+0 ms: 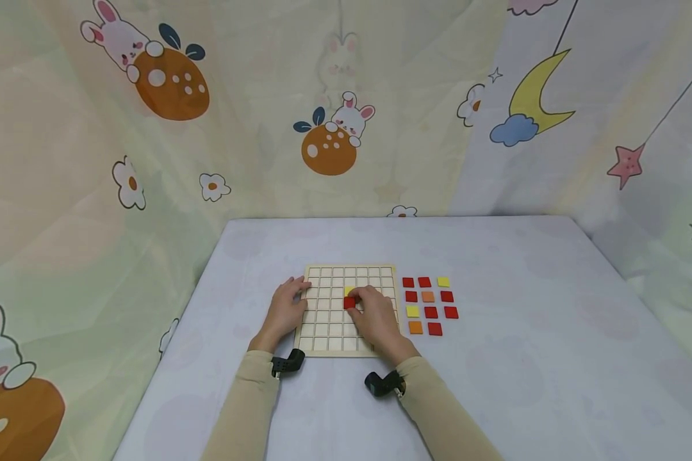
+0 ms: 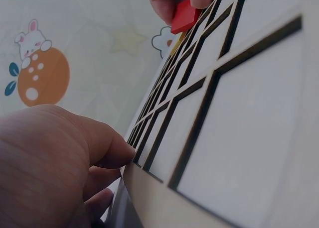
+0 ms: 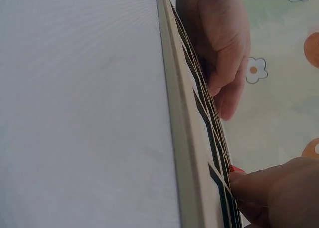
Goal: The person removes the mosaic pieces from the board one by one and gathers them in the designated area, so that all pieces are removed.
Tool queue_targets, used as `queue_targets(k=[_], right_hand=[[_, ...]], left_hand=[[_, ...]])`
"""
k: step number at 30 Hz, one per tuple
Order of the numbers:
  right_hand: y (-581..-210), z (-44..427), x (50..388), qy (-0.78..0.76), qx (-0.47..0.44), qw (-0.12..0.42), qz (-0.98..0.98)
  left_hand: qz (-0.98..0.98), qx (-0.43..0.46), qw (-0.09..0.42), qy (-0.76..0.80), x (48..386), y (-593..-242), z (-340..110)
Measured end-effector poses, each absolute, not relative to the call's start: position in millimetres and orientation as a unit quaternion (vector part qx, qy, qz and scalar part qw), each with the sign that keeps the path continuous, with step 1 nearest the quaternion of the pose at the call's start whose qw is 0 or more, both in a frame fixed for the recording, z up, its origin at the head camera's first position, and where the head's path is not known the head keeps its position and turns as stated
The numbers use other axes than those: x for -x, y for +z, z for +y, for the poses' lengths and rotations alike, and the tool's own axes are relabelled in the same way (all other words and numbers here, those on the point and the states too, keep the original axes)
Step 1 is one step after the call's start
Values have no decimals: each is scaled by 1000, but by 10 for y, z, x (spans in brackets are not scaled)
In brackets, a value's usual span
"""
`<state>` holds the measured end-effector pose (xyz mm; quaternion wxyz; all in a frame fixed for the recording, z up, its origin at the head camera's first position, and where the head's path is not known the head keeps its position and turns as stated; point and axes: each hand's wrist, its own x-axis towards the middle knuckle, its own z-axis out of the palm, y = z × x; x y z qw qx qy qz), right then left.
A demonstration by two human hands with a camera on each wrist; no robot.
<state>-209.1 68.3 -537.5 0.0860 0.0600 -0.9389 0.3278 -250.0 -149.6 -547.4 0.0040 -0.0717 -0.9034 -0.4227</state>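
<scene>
A pale wooden grid board [image 1: 323,353] lies flat on the table. The left hand [image 1: 284,312] rests at its left edge, with thumb and fingers touching the frame. Over the middle of the grid, the right hand [image 1: 377,318] pinches a red square tile [image 1: 348,303] between thumb and fingers. In the left wrist view the red tile [image 2: 185,17] is tilted at the board's surface. Just beyond it sits a yellow tile [image 1: 348,291] on the grid, partly covered by the fingers. In the right wrist view only a sliver of the red tile [image 3: 235,169] shows.
Right of the board, red, yellow and orange tiles [image 1: 430,312] lie in loose rows on the white-covered table [image 1: 530,358]. A patterned cloth [image 1: 254,83] hangs behind and along the sides. Each wrist wears a black camera [image 1: 384,384].
</scene>
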Motion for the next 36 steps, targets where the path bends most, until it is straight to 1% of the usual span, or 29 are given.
queue_targets(k=[8,12,21,28,33,36], right_hand=[[-5334,681,2078,314,-43,87,-944],[-5315,701,2047,320,-33,79,-943],[-5252,832,1958,333,-30,86,-938],[-5180,938,1887,336,-13,79,-939],[-5165,1014,1836,345,-5,85,-935],[-5163,1056,1811,345,2,79,-935]], left_hand=[[-903,76,10,-423,2480,-5434,-1488],[-903,75,9,-423,2475,-5428,-1482],[-904,71,10,-422,2479,-5427,-1471],[-904,77,17,-420,2470,-5418,-1480],[-906,70,4,-416,2473,-5421,-1484],[-907,69,-1,-415,2478,-5422,-1481]])
